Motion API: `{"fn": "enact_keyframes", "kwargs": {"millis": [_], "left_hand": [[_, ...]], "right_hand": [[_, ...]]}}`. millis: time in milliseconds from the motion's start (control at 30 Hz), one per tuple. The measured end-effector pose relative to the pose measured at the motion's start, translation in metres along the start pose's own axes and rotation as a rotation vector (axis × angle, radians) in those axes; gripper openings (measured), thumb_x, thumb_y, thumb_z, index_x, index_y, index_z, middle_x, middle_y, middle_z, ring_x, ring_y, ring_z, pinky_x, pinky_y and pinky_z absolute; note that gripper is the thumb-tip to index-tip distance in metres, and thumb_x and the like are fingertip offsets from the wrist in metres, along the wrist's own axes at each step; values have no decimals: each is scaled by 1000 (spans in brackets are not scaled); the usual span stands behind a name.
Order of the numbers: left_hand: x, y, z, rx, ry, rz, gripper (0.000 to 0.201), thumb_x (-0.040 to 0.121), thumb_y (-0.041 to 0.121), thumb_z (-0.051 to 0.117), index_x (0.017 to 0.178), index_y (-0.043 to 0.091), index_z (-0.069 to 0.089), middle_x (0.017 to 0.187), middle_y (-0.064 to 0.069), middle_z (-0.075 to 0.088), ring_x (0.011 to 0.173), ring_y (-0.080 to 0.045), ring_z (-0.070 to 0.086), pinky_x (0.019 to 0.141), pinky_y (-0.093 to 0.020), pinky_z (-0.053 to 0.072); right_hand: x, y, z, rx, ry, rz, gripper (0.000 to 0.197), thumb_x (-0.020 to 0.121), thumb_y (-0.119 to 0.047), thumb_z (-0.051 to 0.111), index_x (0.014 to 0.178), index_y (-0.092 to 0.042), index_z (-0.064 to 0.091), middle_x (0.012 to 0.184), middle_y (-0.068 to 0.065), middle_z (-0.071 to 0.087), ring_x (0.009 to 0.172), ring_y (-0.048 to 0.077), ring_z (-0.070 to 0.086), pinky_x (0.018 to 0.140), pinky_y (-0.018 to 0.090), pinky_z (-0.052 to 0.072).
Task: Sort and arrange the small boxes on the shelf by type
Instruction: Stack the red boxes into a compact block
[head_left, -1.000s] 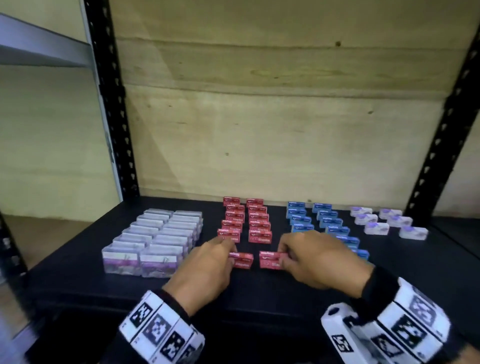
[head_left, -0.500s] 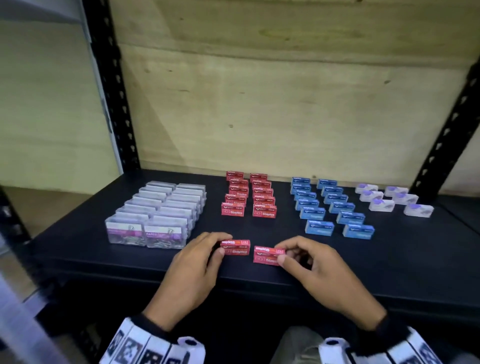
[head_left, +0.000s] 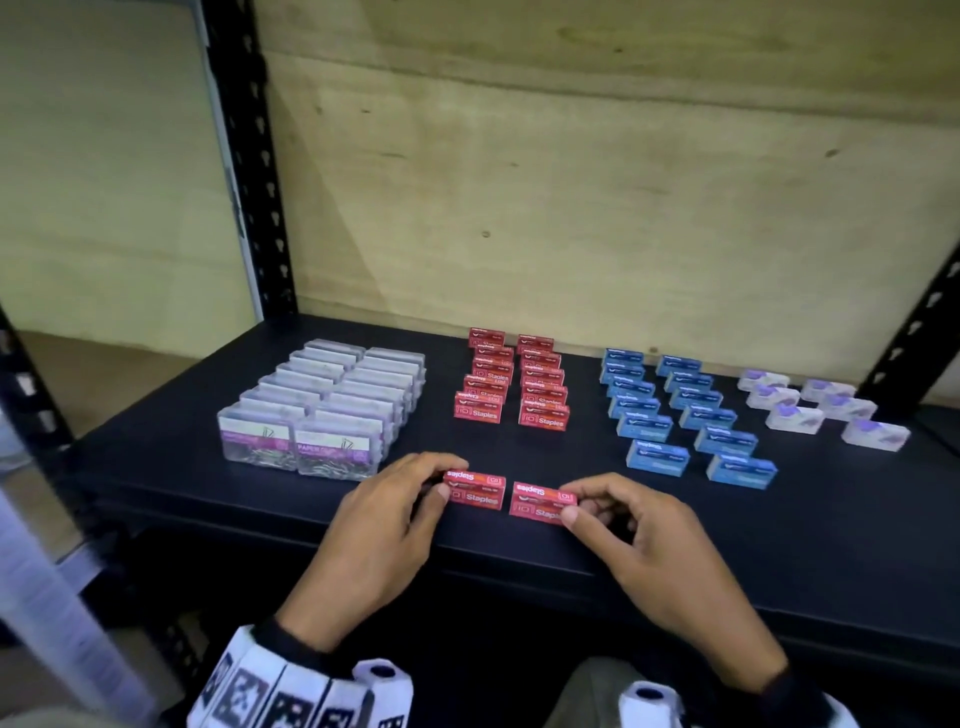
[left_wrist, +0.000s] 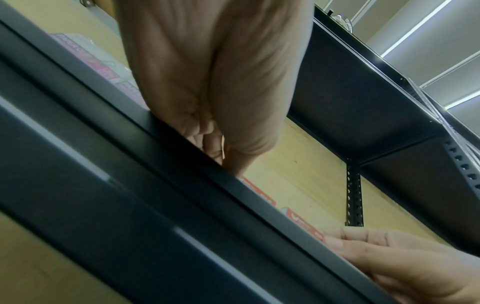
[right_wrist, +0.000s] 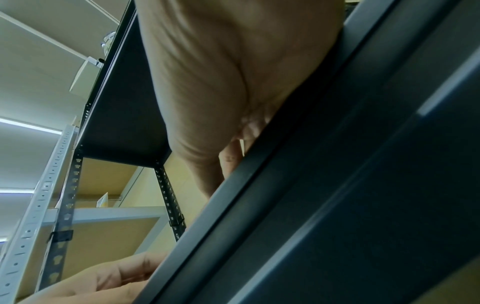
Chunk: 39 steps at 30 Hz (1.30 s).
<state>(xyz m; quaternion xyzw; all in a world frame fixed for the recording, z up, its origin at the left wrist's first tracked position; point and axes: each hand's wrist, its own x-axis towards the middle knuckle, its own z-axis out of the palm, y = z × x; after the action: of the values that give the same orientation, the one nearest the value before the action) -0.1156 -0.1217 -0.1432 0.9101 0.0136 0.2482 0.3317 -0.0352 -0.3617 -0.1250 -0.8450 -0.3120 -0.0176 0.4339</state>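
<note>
On a black shelf (head_left: 779, 545) backed by bare plywood, sorting by type looks close to finished. At far left, clear paper-clip boxes (head_left: 322, 410) stand packed in two rows. To their right, two columns of red staple boxes (head_left: 511, 379) run from the back wall toward the near edge.

In front of those columns, the person's left hand (head_left: 379, 525) pinches the left end of one loose red staple box (head_left: 475, 488) between thumb and curled fingers, while the right hand (head_left: 654, 551) pinches the right end of a second red staple box (head_left: 543, 503) the same way. Both boxes lie flat near the shelf's front edge, just beside each other with a narrow gap between, their top print reading upside down to the camera.

Further right stand two columns of blue boxes (head_left: 680, 410), then white-and-purple boxes (head_left: 821, 405) at the far right.

The step in hand appears to be closing out the red group: the next move likely calls for sliding each box away, one to the near end of each red column, square with its neighbours.

The wrist cameras show mostly palm and the shelf's front rail; only slivers of red box show there. The blue labels are too small to read.
</note>
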Motion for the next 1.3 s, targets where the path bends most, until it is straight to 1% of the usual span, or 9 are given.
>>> {"fn": "enact_keyframes", "kwargs": {"millis": [200, 367, 567, 700, 900, 1000, 1133, 1233, 1300], "left_hand": [[-2, 2, -2, -24, -16, -27, 27, 97, 20, 56, 119, 35, 62, 112, 25, 64, 104, 7, 59, 95, -26, 47], [-1, 6, -4, 21, -22, -30, 27, 97, 23, 55, 120, 37, 60, 113, 25, 63, 105, 7, 59, 93, -25, 47], [-1, 6, -3, 41, -20, -24, 27, 97, 23, 55, 119, 37, 61, 111, 25, 63, 102, 8, 59, 89, -15, 43], [-1, 6, -4, 65, -25, -22, 27, 97, 24, 55, 119, 37, 61, 110, 27, 63, 101, 8, 58, 84, -2, 36], [-3, 8, -4, 64, -50, -41, 31, 97, 26, 53, 124, 39, 58, 112, 29, 60, 105, 9, 54, 83, 2, 33], [-4, 7, -3, -45, -40, -74, 42, 95, 33, 55, 135, 41, 49, 119, 29, 58, 109, 13, 54, 89, -2, 37], [2, 11, -9, -255, -15, -115, 47, 88, 42, 55, 134, 38, 51, 124, 22, 56, 115, 8, 54, 94, -18, 49], [13, 23, -27, -115, -5, -67, 43, 90, 52, 51, 130, 38, 56, 119, 25, 55, 110, 7, 55, 87, -21, 52], [27, 40, -42, 46, -21, -13, 36, 93, 54, 49, 125, 40, 59, 112, 25, 60, 99, 5, 58, 84, -20, 48]], "right_hand": [[3, 3, 2, -6, -2, -12, 9, 88, -31, 72, 95, -38, 72, 85, -15, 70, 82, 4, 64, 73, 11, 46], [5, 3, 3, -7, -21, -16, 8, 89, -33, 70, 95, -38, 72, 86, -15, 70, 83, 4, 64, 73, 12, 46], [6, 2, 3, -3, -34, -7, 9, 89, -34, 69, 96, -38, 72, 85, -17, 68, 83, 4, 63, 72, 11, 46], [6, 2, 4, 3, -21, -9, 8, 89, -34, 70, 96, -39, 72, 85, -15, 69, 82, 5, 63, 72, 11, 46], [6, 2, 3, -4, -38, 1, 12, 89, -36, 70, 100, -40, 70, 84, -15, 68, 82, 6, 62, 72, 13, 47], [5, 2, 1, 19, -34, 19, 24, 86, -44, 69, 110, -41, 65, 88, -15, 68, 84, 6, 62, 74, 15, 47], [6, -3, -11, 97, -28, 42, 40, 78, -58, 65, 113, -40, 64, 95, -10, 66, 80, 6, 61, 73, 18, 48], [11, -23, -30, 20, -75, 31, 51, 70, -71, 57, 112, -44, 64, 100, -13, 63, 80, 4, 62, 76, 25, 52], [19, -45, -47, -94, -147, 5, 51, 70, -73, 53, 111, -45, 62, 102, -18, 63, 84, 1, 62, 77, 24, 52]]}}
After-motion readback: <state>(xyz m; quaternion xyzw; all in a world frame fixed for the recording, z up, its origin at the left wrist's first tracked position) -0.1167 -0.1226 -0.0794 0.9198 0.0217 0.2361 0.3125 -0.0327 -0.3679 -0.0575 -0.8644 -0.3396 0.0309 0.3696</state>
